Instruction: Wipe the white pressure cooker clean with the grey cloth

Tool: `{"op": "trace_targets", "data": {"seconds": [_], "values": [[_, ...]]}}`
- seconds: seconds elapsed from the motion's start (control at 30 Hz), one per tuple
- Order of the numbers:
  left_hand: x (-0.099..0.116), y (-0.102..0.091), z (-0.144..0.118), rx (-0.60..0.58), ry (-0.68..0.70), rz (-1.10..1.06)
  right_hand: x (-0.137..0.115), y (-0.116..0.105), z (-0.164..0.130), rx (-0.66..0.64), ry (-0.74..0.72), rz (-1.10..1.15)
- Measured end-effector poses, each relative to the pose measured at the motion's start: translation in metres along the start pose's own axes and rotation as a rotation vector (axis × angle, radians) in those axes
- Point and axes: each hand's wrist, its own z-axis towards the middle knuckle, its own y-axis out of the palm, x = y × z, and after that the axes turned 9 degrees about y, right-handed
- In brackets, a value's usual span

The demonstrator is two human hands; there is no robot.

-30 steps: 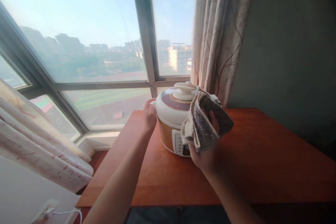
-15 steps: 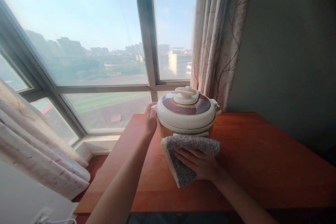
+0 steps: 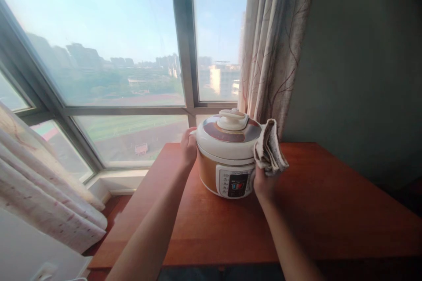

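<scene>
An electric pressure cooker (image 3: 207,169), white and gold with a shiny dark lid and a front control panel (image 3: 238,183), stands upright on the wooden table. At its left side my left hand (image 3: 189,147) grips the side handle, fingers partly hidden behind it. My right hand (image 3: 263,185) is closed on a folded grey cloth (image 3: 271,151) with a pale edge. The cloth lies against the cooker's right side and covers the right handle. A cream knob (image 3: 233,119) tops the lid.
The reddish wooden table (image 3: 329,210) extends to both sides of the cooker. Behind it are a large framed window (image 3: 128,110) and a patterned curtain (image 3: 267,44). Another curtain (image 3: 42,193) hangs at the left, near a wall socket (image 3: 46,271).
My right hand has moved the cloth from the cooker's front to its right side, uncovering the control panel. The left hand stays on the handle.
</scene>
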Motion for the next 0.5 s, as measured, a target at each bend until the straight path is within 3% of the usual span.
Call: {"op": "trace_targets", "data": {"seconds": [0.07, 0.27, 0.5], "values": [[0.001, 0.001, 0.000, 0.011, 0.002, -0.006, 0.007, 0.003, -0.004, 0.082, 0.205, 0.126], [0.001, 0.003, -0.001, 0.051, 0.004, -0.024, 0.029, 0.009, -0.034, 0.216, 0.546, 0.310], [-0.005, 0.002, -0.001, 0.050, -0.009, -0.047, 0.046, 0.019, -0.073, 0.308, 0.529, 0.414]]}}
